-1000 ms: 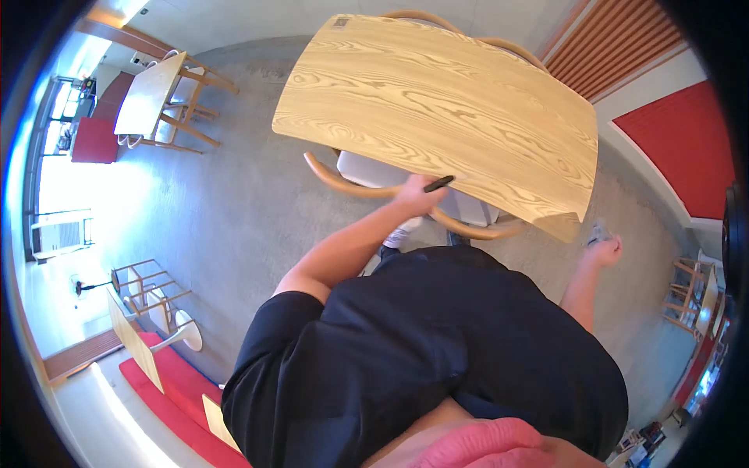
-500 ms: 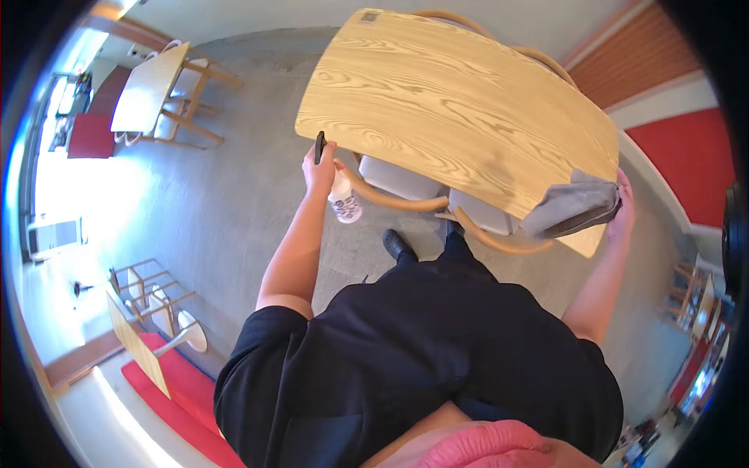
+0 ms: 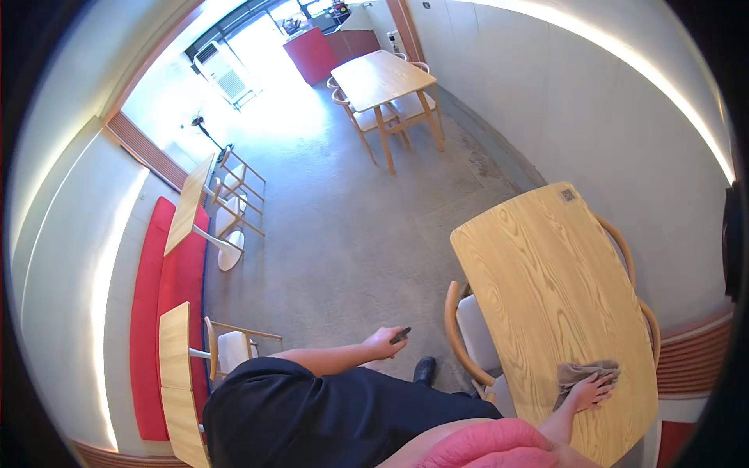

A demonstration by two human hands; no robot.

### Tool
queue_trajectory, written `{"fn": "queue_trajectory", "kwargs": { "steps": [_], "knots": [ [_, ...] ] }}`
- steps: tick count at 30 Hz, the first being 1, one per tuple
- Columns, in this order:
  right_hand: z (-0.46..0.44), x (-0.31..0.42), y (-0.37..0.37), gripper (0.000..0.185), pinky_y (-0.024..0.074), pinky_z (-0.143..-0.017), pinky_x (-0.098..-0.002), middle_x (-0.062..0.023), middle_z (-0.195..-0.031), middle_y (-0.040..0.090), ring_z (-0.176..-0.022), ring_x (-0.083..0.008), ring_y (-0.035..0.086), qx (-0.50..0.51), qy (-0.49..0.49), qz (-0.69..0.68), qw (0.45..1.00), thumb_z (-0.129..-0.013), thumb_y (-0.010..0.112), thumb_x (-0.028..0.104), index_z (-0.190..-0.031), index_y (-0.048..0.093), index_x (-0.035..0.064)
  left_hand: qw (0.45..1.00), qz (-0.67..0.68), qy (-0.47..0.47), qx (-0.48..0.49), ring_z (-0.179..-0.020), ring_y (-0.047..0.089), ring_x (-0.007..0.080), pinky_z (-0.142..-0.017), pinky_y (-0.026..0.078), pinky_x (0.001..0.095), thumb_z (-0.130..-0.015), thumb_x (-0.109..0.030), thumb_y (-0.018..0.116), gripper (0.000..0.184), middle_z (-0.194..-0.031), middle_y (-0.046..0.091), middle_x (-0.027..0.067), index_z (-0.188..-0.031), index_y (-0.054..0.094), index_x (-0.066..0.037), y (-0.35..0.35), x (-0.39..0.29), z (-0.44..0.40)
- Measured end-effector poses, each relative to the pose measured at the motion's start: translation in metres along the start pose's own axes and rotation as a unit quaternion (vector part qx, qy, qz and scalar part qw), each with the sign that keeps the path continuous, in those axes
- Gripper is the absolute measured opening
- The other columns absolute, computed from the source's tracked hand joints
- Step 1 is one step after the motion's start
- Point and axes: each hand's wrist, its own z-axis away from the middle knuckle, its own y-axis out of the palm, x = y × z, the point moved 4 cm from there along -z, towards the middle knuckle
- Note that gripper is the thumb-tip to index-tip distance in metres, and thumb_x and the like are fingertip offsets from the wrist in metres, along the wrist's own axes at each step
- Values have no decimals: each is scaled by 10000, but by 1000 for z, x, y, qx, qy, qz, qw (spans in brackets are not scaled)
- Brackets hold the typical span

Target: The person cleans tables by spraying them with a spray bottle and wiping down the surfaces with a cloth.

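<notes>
Grey floor (image 3: 312,187), smooth concrete look, fills head cam ahead of both hands & runs out to a bright glass front, blown out there. Pale wood table (image 3: 538,288) sits under R hand (image 3: 591,391), rounded corners, strong grain; small dark-patterned sticker (image 3: 568,195) at its far end from R hand.

R hand: open, fingers spread, palm down on grey-brown cloth (image 3: 574,372), pressing it to tabletop near the table's near end. Cloth bunched, sticks out past fingertips & beside wrist.

L hand (image 3: 382,342): off the table, over floor, fingers curled round a black item (image 3: 400,335). Only a short dark bit shows; can't tell what the rest is.

Step now, my read: cloth held flat on wood by R hand, L hand just carrying. Any slide of cloth from here needs even palm pressure w/ loose edges kept under fingers.

Chair (image 3: 477,335) w/ curved wood back is tucked at table edge, btwn the hands & a bit fwd. Dark shoe (image 3: 425,369) on floor just right of L hand.

Further out: red bench (image 3: 148,312) + small wall-side tables well left of L hand; 2nd table (image 3: 382,78) far fwd of both, chairs round it; pale wall (image 3: 624,156) beyond R hand's table.
</notes>
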Motion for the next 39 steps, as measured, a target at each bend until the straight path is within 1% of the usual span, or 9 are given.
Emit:
{"fn": "queue_trajectory", "kwargs": {
  "steps": [3, 11, 15, 19, 22, 27, 33, 35, 39],
  "knots": [
    [-28, 53, 1, 707, 311, -1175, -593, -102, -1713, 251, -1539, -367, 291, 32, 60, -76, 995, -1071, 293, 601, -1656, 250, 207, 995, 68, -60, -45, -586, 698, 167, -611, 577, 336, -975, -264, 639, 263, -755, 690, 79, -1121, 638, -45, -2, 56, 20],
    [120, 382, -114, 741, 241, -1229, -562, -157, -1694, 272, -1543, -358, 265, -70, -443, -201, 871, -1007, 490, 512, -1642, 291, 184, 984, 104, 62, -129, -743, 693, 190, -690, 564, 354, -968, -179, 658, 279, -945, 689, 116, -1204, 616, -37, 5, 58, 13],
    [232, 412, -159, 709, 166, -1265, -550, -91, -1733, 184, -1577, -341, 195, 16, -561, -220, 798, -1018, 486, 487, -1652, 267, 255, 983, 48, 146, -100, -789, 686, 289, -769, 543, 403, -957, -164, 651, 281, -981, 659, 161, -1211, 617, -48, 5, 16, -3],
    [253, 361, -149, 678, 146, -1270, -561, -77, -1733, 190, -1588, -317, 177, 21, -640, -251, 726, -1008, 516, 476, -1632, 321, 298, 967, 28, 227, -116, -716, 654, 186, -684, 530, 365, -971, -128, 659, 276, -877, 647, 109, -1236, 613, -65, 15, 2, -24],
    [209, 265, -126, 681, 149, -1265, -576, -81, -1733, 189, -1586, -324, 183, 67, -566, -232, 788, -998, 531, 485, -1624, 345, 292, 983, 91, 129, -99, -776, 700, 246, -758, 541, 419, -937, -140, 686, 308, -981, 641, 164, -1223, 610, -54, 33, 15, -46],
    [90, -15, -30, 686, 185, -1244, -607, -76, -1726, 211, -1575, -329, 209, 20, -251, -179, 951, -1020, 531, 434, -1645, 283, 298, 970, 197, 28, -140, -783, 676, 154, -720, 542, 327, -970, -157, 719, 422, -1032, 636, 95, -1354, 552, -95, 70, 49, -85],
    [50, -311, 106, 668, 198, -1224, -632, -113, -1729, 169, -1578, -362, 167, 37, 142, -112, 983, -1061, 412, 521, -1659, 222, 290, 971, 221, 48, -77, -952, 672, 190, -886, 531, 347, -989, -180, 714, 636, -1123, 637, 103, -1521, 369, -132, 102, 28, -77],
    [39, -278, 82, 691, 193, -1227, -621, -171, -1710, 194, -1560, -395, 199, 13, 215, -142, 966, -1046, 424, 542, -1637, 296, 207, 974, 212, 69, -42, -1017, 648, 196, -938, 506, 349, -987, -172, 717, 660, -1147, 633, 106, -1535, 351, -130, 108, 10, -85],
    [50, -129, -29, 822, 121, -1280, -532, -242, -1666, 281, -1566, -420, 189, -50, -89, -296, 950, -947, 590, 552, -1555, 419, 27, 974, 215, 64, -32, -1142, 576, 209, -1051, 440, 351, -987, -155, 719, 749, -1229, 605, 113, -1585, 274, -95, 118, -6, -74]
  ]
}}
